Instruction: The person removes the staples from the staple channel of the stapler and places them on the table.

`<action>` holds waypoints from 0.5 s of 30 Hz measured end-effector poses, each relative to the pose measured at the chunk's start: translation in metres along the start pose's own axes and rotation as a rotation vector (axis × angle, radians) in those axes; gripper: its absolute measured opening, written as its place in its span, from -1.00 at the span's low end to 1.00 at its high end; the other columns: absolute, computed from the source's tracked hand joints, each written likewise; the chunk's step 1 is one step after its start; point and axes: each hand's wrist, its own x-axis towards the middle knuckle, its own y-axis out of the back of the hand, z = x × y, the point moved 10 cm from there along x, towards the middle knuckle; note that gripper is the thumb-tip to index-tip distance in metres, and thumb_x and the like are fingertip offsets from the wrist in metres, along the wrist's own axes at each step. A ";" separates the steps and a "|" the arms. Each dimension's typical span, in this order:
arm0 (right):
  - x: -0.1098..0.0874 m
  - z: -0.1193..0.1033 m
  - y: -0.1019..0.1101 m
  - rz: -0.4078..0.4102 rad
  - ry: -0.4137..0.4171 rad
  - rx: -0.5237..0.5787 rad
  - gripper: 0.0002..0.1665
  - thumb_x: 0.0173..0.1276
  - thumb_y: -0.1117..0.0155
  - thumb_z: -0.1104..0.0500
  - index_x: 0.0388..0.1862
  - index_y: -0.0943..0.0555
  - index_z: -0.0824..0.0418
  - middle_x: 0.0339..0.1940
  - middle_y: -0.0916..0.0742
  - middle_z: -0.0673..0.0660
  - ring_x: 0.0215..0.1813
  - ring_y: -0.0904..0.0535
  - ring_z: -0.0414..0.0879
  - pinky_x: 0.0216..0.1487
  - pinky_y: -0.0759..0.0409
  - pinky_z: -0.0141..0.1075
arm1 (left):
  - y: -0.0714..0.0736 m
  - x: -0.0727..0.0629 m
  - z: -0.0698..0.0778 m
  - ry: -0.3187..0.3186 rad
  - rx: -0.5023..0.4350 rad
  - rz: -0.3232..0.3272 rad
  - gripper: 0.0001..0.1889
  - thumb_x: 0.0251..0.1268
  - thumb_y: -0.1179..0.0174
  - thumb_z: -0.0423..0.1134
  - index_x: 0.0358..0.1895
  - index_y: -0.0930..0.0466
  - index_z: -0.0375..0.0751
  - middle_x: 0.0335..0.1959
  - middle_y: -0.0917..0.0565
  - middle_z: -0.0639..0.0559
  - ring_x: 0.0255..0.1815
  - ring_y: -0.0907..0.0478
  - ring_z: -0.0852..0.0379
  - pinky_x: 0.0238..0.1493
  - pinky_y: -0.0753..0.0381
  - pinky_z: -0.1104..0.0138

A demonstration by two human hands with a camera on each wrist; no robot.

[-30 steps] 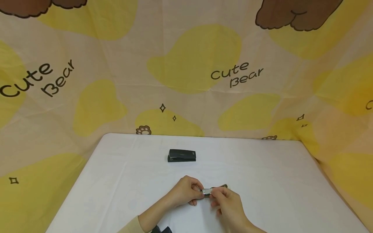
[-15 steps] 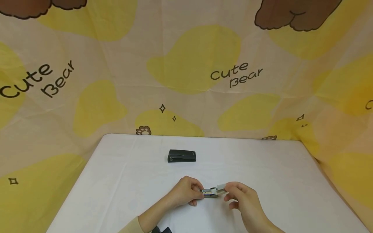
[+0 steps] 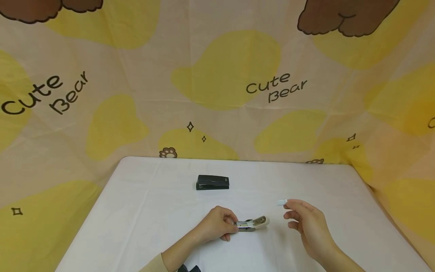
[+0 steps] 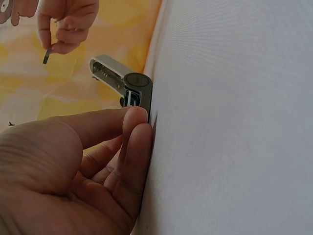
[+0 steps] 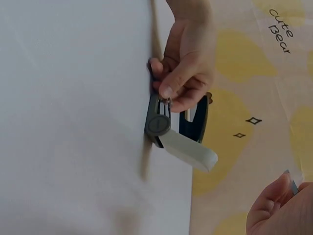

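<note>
A small grey and white stapler (image 3: pixel 245 225) lies on the table with its top arm (image 5: pixel 190 149) swung back, baring the metal staple channel. My left hand (image 3: pixel 217 223) pinches the channel end of it between thumb and fingers, which hide that end. Off to the right and raised above the table, my right hand (image 3: pixel 308 223) pinches a short, thin strip of staples (image 3: pixel 282 202) at its fingertips. That strip (image 4: pixel 46 56) shows as a narrow dark bar in the left wrist view. The right hand is apart from the stapler.
A larger black stapler (image 3: pixel 212 182), closed, stands farther back on the white table (image 3: pixel 153 196). Behind the table hangs a patterned yellow cloth (image 3: pixel 224 75). A black object (image 3: pixel 189 268) is partly visible at the bottom edge, by the left forearm.
My right hand has moved from the stapler out to the right and up, with the strip of staples now seen in its fingertips. The left hand has stayed on the stapler.
</note>
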 end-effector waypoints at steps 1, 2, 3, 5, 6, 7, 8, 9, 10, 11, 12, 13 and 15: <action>0.002 -0.001 0.003 0.002 0.000 0.003 -0.83 0.59 -0.22 0.12 -0.17 -0.70 0.15 -0.22 -0.72 -0.06 -0.24 -0.65 -0.15 -0.19 -0.63 -0.31 | 0.000 0.000 0.000 0.001 0.002 0.000 -0.87 0.19 -0.42 -0.53 -0.23 -0.70 -0.34 -0.58 -0.65 0.00 -0.73 -0.56 0.22 -0.67 -0.55 0.46; 0.004 -0.002 0.006 0.001 0.002 0.002 -0.82 0.60 -0.22 0.11 -0.17 -0.70 0.15 -0.22 -0.72 -0.07 -0.24 -0.65 -0.15 -0.18 -0.63 -0.31 | 0.000 0.000 0.000 0.002 0.002 0.001 -0.87 0.19 -0.42 -0.53 -0.23 -0.70 -0.34 -0.58 -0.65 0.00 -0.73 -0.56 0.21 -0.67 -0.55 0.45; 0.006 -0.003 0.009 -0.001 0.003 0.002 -0.82 0.61 -0.21 0.10 -0.16 -0.70 0.14 -0.21 -0.72 -0.08 -0.23 -0.65 -0.16 -0.17 -0.63 -0.31 | 0.000 0.000 0.000 0.003 0.003 0.002 -0.87 0.19 -0.42 -0.53 -0.23 -0.70 -0.34 -0.58 -0.65 0.00 -0.73 -0.56 0.21 -0.67 -0.55 0.45; 0.010 -0.003 0.015 0.005 0.003 0.003 -0.82 0.61 -0.22 0.10 -0.15 -0.71 0.13 -0.21 -0.73 -0.09 -0.22 -0.66 -0.16 -0.17 -0.63 -0.31 | 0.000 0.001 -0.001 0.006 0.004 0.003 -0.86 0.19 -0.43 -0.53 -0.23 -0.70 -0.33 -0.58 -0.66 0.00 -0.73 -0.56 0.21 -0.67 -0.55 0.45; 0.013 -0.003 0.019 0.007 0.001 0.004 -0.82 0.61 -0.22 0.09 -0.15 -0.71 0.12 -0.21 -0.73 -0.10 -0.22 -0.66 -0.17 -0.17 -0.64 -0.32 | 0.000 0.001 -0.002 0.008 0.005 0.005 -0.86 0.19 -0.43 -0.53 -0.22 -0.71 -0.33 -0.58 -0.66 0.00 -0.73 -0.56 0.21 -0.68 -0.55 0.45; 0.015 -0.003 0.022 0.009 -0.001 0.006 -0.82 0.61 -0.22 0.09 -0.15 -0.71 0.11 -0.21 -0.73 -0.11 -0.22 -0.66 -0.17 -0.17 -0.64 -0.32 | 0.000 0.001 -0.003 0.010 0.004 0.006 -0.86 0.19 -0.43 -0.53 -0.22 -0.71 -0.33 -0.58 -0.66 0.00 -0.73 -0.56 0.21 -0.68 -0.55 0.45; 0.017 -0.002 0.025 0.011 -0.004 0.004 -0.82 0.61 -0.23 0.09 -0.15 -0.72 0.12 -0.21 -0.73 -0.11 -0.22 -0.66 -0.17 -0.17 -0.64 -0.32 | 0.000 0.002 -0.003 0.011 0.002 0.006 -0.86 0.19 -0.43 -0.53 -0.23 -0.71 -0.33 -0.58 -0.66 0.00 -0.73 -0.56 0.21 -0.68 -0.55 0.45; 0.020 -0.001 0.028 0.015 -0.008 0.002 -0.83 0.61 -0.23 0.09 -0.14 -0.72 0.11 -0.21 -0.73 -0.11 -0.21 -0.67 -0.17 -0.17 -0.64 -0.33 | 0.000 0.002 -0.003 0.012 0.002 0.007 -0.86 0.19 -0.42 -0.53 -0.23 -0.71 -0.32 -0.58 -0.66 0.00 -0.73 -0.56 0.21 -0.68 -0.55 0.46; 0.022 0.000 0.031 0.021 -0.015 0.000 -0.83 0.61 -0.23 0.09 -0.14 -0.72 0.10 -0.21 -0.73 -0.12 -0.21 -0.67 -0.18 -0.16 -0.65 -0.33 | 0.000 0.002 -0.004 0.013 0.001 0.008 -0.86 0.19 -0.42 -0.53 -0.23 -0.71 -0.32 -0.58 -0.65 0.00 -0.73 -0.55 0.21 -0.68 -0.54 0.46; 0.025 0.001 0.034 0.022 -0.022 -0.007 -0.83 0.62 -0.23 0.09 -0.12 -0.72 0.11 -0.21 -0.73 -0.12 -0.20 -0.67 -0.18 -0.16 -0.65 -0.33 | 0.000 0.002 -0.004 0.014 -0.001 0.009 -0.86 0.18 -0.42 -0.53 -0.23 -0.71 -0.32 -0.58 -0.65 0.00 -0.73 -0.55 0.21 -0.68 -0.55 0.46; 0.027 0.003 0.036 0.024 -0.027 -0.015 -0.83 0.62 -0.22 0.10 -0.11 -0.72 0.12 -0.21 -0.72 -0.12 -0.20 -0.67 -0.18 -0.16 -0.65 -0.32 | 0.000 0.002 -0.004 0.015 -0.001 0.009 -0.86 0.18 -0.42 -0.54 -0.23 -0.71 -0.33 -0.59 -0.65 0.00 -0.73 -0.55 0.22 -0.68 -0.55 0.46; 0.030 0.004 0.040 0.029 -0.033 -0.024 -0.83 0.62 -0.22 0.10 -0.09 -0.71 0.12 -0.22 -0.72 -0.13 -0.19 -0.67 -0.18 -0.15 -0.66 -0.32 | 0.000 0.002 -0.004 0.015 -0.002 0.009 -0.86 0.18 -0.42 -0.54 -0.23 -0.71 -0.32 -0.59 -0.65 0.00 -0.73 -0.55 0.22 -0.68 -0.55 0.46; 0.036 0.007 0.046 0.041 -0.043 -0.048 -0.83 0.62 -0.21 0.10 -0.04 -0.70 0.14 -0.22 -0.73 -0.14 -0.18 -0.68 -0.19 -0.13 -0.67 -0.32 | 0.000 0.002 -0.004 0.015 -0.001 0.009 -0.86 0.18 -0.43 -0.53 -0.23 -0.71 -0.33 -0.59 -0.65 0.00 -0.73 -0.55 0.21 -0.68 -0.55 0.45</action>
